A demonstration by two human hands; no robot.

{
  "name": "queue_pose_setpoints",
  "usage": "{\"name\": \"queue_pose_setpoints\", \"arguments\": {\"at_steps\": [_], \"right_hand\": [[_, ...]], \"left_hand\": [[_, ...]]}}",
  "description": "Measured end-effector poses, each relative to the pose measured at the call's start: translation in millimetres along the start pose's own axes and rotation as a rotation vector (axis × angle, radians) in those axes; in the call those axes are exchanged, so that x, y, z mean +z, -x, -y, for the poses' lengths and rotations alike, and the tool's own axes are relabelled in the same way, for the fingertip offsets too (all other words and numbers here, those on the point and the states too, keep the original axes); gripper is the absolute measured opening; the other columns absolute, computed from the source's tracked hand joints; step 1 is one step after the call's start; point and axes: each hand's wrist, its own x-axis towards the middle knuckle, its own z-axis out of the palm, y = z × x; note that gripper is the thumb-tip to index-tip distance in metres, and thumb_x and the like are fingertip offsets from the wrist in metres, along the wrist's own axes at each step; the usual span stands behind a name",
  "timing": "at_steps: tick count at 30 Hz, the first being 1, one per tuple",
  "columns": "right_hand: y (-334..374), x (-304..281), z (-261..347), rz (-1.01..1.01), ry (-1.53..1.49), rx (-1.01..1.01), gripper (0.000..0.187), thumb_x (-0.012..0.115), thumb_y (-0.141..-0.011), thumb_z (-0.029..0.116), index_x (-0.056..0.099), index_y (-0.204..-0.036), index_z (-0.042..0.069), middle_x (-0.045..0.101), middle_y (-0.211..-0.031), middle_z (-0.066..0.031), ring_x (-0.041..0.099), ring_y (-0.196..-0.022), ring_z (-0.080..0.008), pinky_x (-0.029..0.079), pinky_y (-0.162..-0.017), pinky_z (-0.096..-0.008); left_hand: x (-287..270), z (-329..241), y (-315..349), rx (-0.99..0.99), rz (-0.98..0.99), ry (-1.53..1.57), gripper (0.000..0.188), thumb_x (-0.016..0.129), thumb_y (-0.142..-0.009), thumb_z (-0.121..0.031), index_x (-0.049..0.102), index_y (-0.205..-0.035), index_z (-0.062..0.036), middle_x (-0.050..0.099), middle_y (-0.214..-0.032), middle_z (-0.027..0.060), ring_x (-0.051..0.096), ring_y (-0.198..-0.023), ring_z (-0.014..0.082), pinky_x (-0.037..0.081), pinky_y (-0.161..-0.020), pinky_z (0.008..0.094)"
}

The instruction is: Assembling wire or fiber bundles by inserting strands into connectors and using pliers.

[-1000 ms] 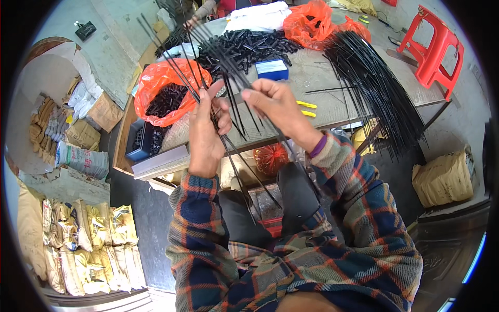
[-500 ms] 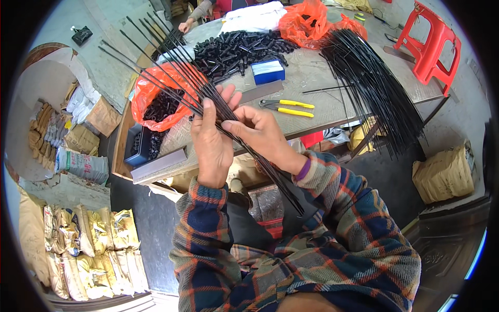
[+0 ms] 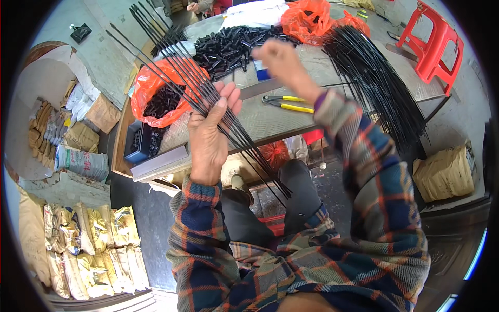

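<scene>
My left hand [image 3: 209,140] is closed round a fanned bundle of thin black rods [image 3: 207,92], its thumb lying across them. Their upper ends spread to the far left, and the lower ends hang over the table's front edge above my lap. My right hand [image 3: 283,62] is off the rods and raised over the table, partly covering a small blue box [image 3: 261,72]. Motion smears its fingers, so whether they hold anything is unclear. Beyond it lies a heap of short black tubular pieces [image 3: 228,52]. Yellow-handled pincers [image 3: 296,108] rest on the table below my right wrist.
A large pile of black rods [image 3: 382,83] covers the table's right side, beside a red plastic stool [image 3: 434,44]. Red plastic bags [image 3: 306,23] stand at the back; another red bag [image 3: 140,96] holds black pieces at left. Another person's hand [image 3: 193,7] shows at the far edge.
My right hand has let go of the rods and moved up and away over the table toward the blue box. My left hand keeps the bundle, which is spread slightly wider.
</scene>
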Motion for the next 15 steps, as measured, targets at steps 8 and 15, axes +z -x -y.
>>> {"name": "queue_pose_setpoints", "arguments": {"at_steps": [8,15], "right_hand": [[14.3,-160.3,-126.3,-0.318,0.969,-0.053,0.027,0.056,-0.080,0.024,0.056,-0.068,0.001,0.058,-0.064,-0.0153,0.060,-0.065,-0.0295,0.046,-0.058,-0.0368],[105.3,-178.5,-150.8,-0.028,1.317,0.292,0.017,0.052,-0.079,0.019,0.052,-0.095,0.011,0.056,-0.094,-0.0145,0.061,-0.073,-0.0345,0.047,-0.060,-0.0465]], "left_hand": [[7.2,4.9,-3.2,-0.006,-0.007,-0.097,0.033,0.057,-0.083,-0.002,0.049,-0.114,0.0044,0.056,-0.110,0.0191,0.058,-0.099,0.0259,0.048,-0.084,0.0331],[10.6,6.4,-3.6,-0.006,-0.010,-0.121,0.031,0.055,-0.084,-0.003,0.049,-0.114,0.0035,0.056,-0.109,0.0187,0.058,-0.099,0.0253,0.048,-0.086,0.0337]]}}
